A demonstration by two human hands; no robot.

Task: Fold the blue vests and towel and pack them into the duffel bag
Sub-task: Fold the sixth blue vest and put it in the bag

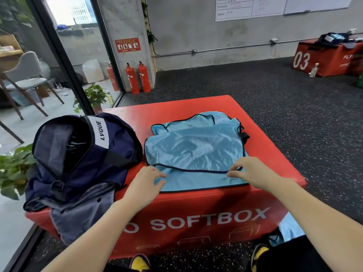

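Note:
A light blue mesh vest [194,152] with dark trim lies spread on the red soft box [196,213], its near part folded over. My left hand [146,183] rests on the vest's near left corner with fingers bent at the dark hem. My right hand [249,171] pinches the hem at the near right. The navy duffel bag [82,154] sits open on the box's left side, its dark mouth facing up. More light blue fabric [288,230] hangs below the box's right corner.
A potted plant [13,169] stands left of the box beside a glass wall. Two red fire extinguishers [138,78] stand by the pillar. A second red box [330,57] with clothes on it is at the far right. Dark rubber floor surrounds the box.

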